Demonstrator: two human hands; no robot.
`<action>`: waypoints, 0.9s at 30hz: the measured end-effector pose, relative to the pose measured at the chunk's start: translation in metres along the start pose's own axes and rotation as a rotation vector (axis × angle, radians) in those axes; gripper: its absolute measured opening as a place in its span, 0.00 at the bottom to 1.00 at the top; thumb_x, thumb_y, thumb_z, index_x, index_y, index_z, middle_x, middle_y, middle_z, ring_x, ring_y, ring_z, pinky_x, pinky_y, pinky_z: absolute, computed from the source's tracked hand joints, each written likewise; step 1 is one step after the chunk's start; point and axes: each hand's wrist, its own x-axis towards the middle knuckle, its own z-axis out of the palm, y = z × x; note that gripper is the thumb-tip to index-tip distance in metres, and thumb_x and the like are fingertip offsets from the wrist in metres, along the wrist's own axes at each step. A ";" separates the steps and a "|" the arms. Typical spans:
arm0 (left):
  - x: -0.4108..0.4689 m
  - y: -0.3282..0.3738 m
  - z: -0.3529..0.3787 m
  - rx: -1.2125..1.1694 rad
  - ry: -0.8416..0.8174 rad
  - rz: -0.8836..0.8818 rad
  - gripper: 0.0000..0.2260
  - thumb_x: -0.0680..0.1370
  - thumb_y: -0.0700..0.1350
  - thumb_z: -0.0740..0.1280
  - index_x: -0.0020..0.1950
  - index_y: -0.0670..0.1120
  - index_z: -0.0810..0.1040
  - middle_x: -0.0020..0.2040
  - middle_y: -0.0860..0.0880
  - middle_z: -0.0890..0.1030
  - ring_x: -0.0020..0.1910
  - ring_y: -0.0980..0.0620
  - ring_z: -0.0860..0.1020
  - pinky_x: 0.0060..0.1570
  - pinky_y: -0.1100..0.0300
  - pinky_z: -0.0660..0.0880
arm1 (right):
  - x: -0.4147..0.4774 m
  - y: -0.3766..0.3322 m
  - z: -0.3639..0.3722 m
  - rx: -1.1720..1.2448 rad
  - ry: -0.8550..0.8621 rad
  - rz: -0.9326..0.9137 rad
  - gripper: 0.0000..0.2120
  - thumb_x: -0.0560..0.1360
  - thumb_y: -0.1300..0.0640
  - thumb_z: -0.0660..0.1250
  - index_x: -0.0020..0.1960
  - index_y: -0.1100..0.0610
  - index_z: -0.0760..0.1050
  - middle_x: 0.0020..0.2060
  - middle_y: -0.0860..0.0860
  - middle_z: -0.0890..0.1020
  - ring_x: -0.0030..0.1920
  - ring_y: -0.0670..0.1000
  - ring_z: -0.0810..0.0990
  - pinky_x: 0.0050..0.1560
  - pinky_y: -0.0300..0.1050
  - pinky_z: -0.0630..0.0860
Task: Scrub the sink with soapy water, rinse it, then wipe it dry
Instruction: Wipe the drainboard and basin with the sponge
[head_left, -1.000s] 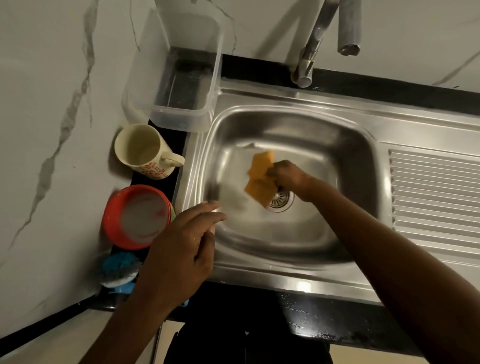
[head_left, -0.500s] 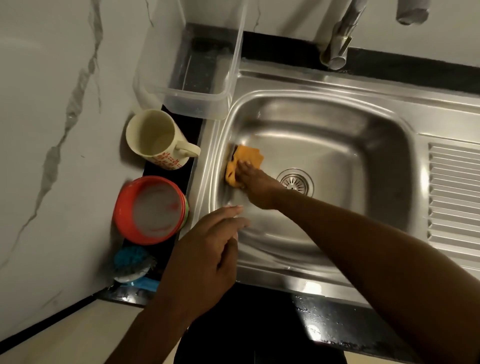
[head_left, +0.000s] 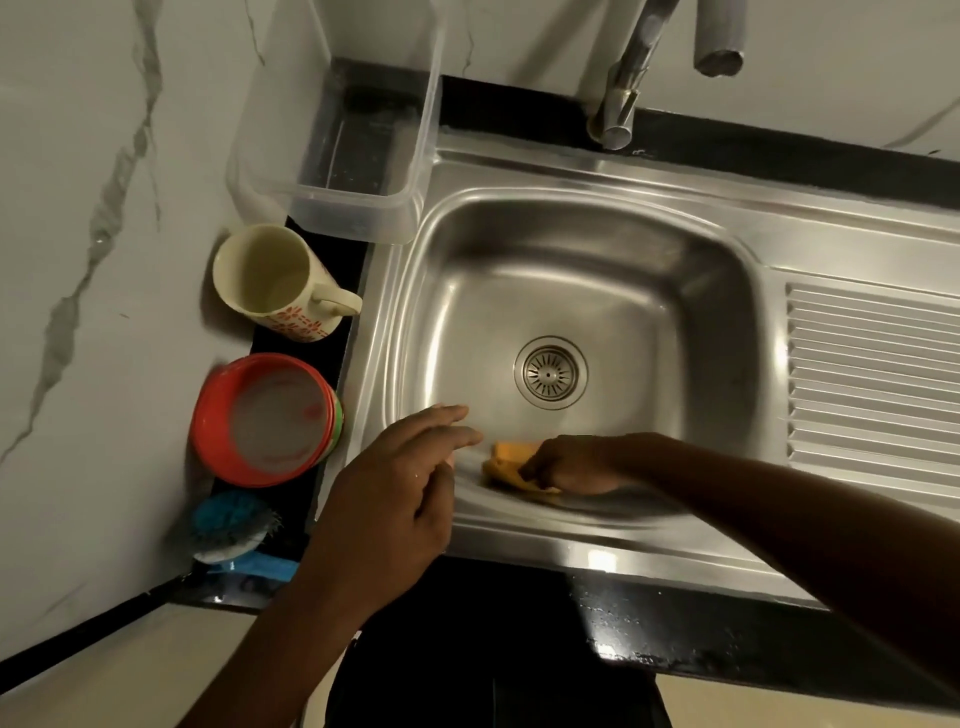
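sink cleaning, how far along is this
Done: hard to confirm; the stainless steel sink shows no foam and the metal tap is not running. In hand: the right hand holds an orange cloth against the basin's near wall; the left hand hovers open. Left: whether this is scrubbing or drying is unclear, so rinsing and drying may remain.

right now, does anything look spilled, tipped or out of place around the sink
Nothing much: mug and bowl stand upright left of the sink, right hand holds the cloth inside it. Only droplets wet the counter in front.
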 end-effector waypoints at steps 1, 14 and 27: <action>0.000 0.000 0.000 -0.004 0.002 -0.004 0.16 0.83 0.43 0.61 0.66 0.51 0.83 0.72 0.59 0.77 0.72 0.63 0.73 0.72 0.63 0.71 | -0.012 0.005 -0.002 -0.004 0.013 0.013 0.14 0.83 0.46 0.57 0.52 0.49 0.80 0.47 0.47 0.80 0.47 0.47 0.77 0.50 0.45 0.69; -0.009 -0.004 -0.007 -0.040 0.025 -0.013 0.17 0.82 0.43 0.60 0.66 0.50 0.83 0.72 0.58 0.78 0.72 0.61 0.74 0.71 0.54 0.74 | -0.004 -0.032 0.025 0.059 0.101 0.140 0.14 0.86 0.52 0.56 0.47 0.57 0.72 0.43 0.54 0.77 0.39 0.52 0.73 0.41 0.44 0.66; -0.003 0.002 -0.002 0.004 0.039 -0.001 0.16 0.83 0.45 0.60 0.67 0.52 0.82 0.71 0.59 0.78 0.71 0.61 0.75 0.71 0.53 0.75 | 0.006 -0.107 0.018 0.059 0.385 -0.344 0.12 0.88 0.56 0.55 0.50 0.55 0.76 0.53 0.56 0.81 0.53 0.49 0.79 0.60 0.46 0.75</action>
